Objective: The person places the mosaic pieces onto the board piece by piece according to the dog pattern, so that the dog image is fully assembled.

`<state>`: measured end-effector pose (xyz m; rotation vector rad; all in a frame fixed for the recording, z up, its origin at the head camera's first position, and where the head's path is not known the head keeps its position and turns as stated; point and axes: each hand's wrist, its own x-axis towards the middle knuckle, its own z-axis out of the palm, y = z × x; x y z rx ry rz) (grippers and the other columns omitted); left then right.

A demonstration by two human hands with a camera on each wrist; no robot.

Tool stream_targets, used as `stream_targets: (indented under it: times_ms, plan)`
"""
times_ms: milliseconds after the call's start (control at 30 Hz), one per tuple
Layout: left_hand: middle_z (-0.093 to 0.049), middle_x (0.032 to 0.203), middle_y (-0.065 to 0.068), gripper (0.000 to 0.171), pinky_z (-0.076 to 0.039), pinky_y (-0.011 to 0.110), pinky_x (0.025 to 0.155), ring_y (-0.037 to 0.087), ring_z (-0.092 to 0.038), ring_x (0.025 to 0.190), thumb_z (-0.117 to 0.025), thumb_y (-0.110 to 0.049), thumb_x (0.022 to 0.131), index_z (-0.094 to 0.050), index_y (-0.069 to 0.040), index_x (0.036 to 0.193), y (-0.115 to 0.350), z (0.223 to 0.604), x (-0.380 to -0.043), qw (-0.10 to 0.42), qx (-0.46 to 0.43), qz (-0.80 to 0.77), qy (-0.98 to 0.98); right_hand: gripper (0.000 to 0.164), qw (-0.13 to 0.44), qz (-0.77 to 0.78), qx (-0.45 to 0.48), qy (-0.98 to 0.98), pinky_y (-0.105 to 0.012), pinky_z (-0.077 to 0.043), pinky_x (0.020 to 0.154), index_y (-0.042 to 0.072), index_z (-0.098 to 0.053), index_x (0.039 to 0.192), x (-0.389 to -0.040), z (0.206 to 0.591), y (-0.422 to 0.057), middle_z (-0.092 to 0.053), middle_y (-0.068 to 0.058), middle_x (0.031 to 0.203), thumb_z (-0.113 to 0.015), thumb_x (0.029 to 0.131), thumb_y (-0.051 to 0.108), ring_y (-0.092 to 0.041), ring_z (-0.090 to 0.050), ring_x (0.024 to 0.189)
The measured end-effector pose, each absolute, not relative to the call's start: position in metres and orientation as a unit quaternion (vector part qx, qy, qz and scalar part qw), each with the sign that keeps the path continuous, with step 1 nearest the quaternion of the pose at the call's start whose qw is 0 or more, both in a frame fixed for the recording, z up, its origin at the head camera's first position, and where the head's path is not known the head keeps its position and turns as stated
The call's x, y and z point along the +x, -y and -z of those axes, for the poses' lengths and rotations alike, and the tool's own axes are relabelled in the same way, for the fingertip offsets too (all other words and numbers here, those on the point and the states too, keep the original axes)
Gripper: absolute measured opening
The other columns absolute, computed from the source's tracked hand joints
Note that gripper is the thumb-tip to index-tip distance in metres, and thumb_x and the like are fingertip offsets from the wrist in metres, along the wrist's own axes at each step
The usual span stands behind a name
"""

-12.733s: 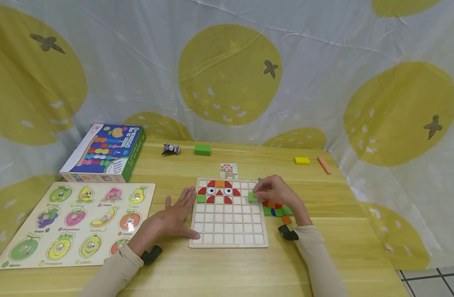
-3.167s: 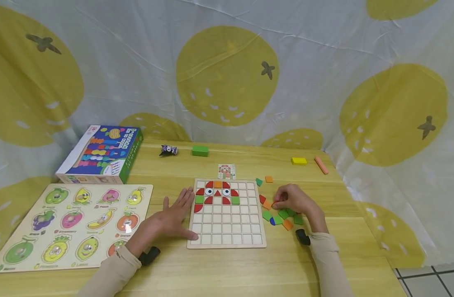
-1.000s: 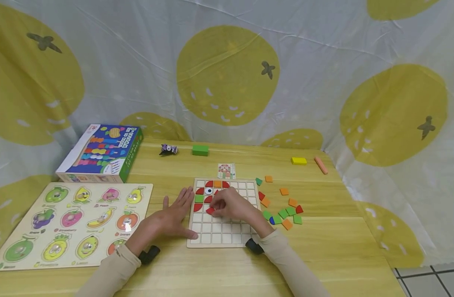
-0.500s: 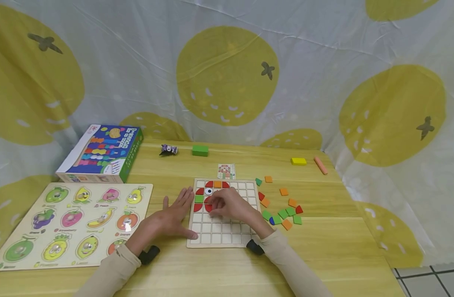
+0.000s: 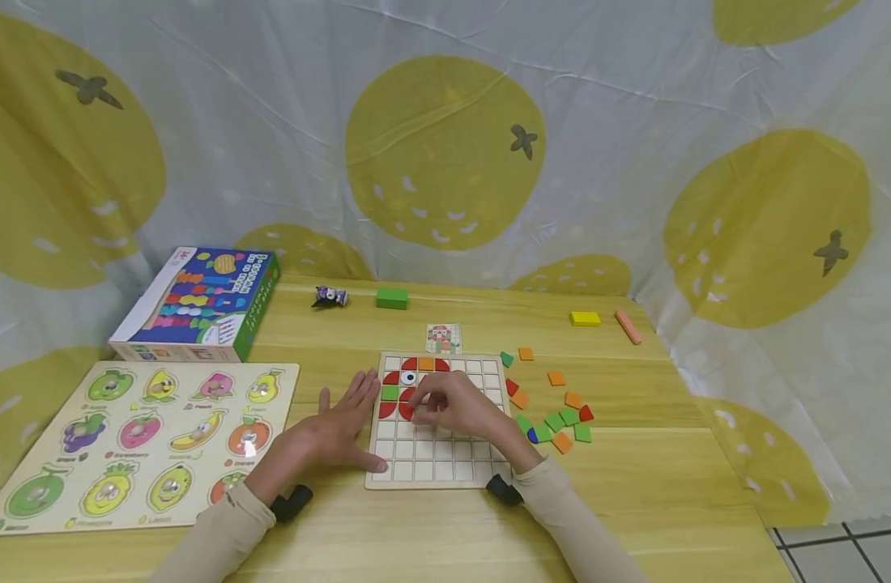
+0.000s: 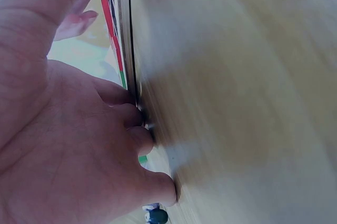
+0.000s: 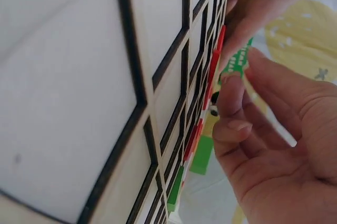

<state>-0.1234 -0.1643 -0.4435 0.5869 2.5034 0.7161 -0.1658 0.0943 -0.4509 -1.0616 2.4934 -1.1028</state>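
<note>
A square wooden grid board (image 5: 445, 487) lies mid-table, with an owl-like face of red, orange, green and eye tiles in its upper left. My left hand (image 5: 336, 433) is spread along its left edge, fingers touching the rim and thumb at the lower left corner. Over the board, my right hand (image 5: 460, 403) hovers with bent fingers beside a red quarter-round tile (image 5: 405, 410) that sits in a cell. No tile shows between its fingertips (image 7: 231, 84) in the right wrist view. This hand hides part of the face. A printed pattern card (image 5: 443, 338) lies behind the board.
Loose orange, green, red and blue tiles (image 5: 555, 422) are scattered right of the board. A fruit puzzle board (image 5: 135, 409) and a toy box (image 5: 198, 304) are at left. Along the back stand a small figure (image 5: 330, 296), green block (image 5: 392, 299), yellow block (image 5: 585, 319) and orange stick (image 5: 628, 327).
Earlier, my right hand picked a red tile from the loose pile and brought it over the board. That tile now lies in a cell, and the fingers have let go. The left hand stays put.
</note>
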Motion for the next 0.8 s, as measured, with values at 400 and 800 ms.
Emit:
stream_targets:
  times_ms: [400, 800]
  plan:
    - [0.005, 0.180, 0.021, 0.141, 0.018, 0.081, 0.116, 0.044, 0.011, 0.165, -0.086, -0.069, 0.079, -0.007, 0.002, 0.171, 0.170, 0.457, -0.126, 0.220, 0.229, -0.281, -0.906, 0.012, 0.153, 0.385, -0.400, -0.817, -0.021, -0.053, 0.071, 0.009, -0.082, 0.109, -0.163, 0.457, -0.099, -0.078, 0.003, 0.098, -0.082, 0.098, 0.012, -0.006, -0.060, 0.076]
    - [0.004, 0.180, 0.023, 0.136, 0.015, 0.081, 0.118, 0.044, 0.011, 0.165, -0.087, -0.062, 0.082, -0.007, 0.003, 0.171, 0.169, 0.451, -0.124, 0.225, 0.224, -0.268, -0.909, 0.018, 0.153, 0.389, -0.392, -0.820, -0.025, -0.059, 0.074, 0.008, -0.082, 0.116, -0.163, 0.446, -0.116, -0.079, 0.004, 0.103, -0.080, 0.100, 0.016, -0.008, -0.065, 0.078]
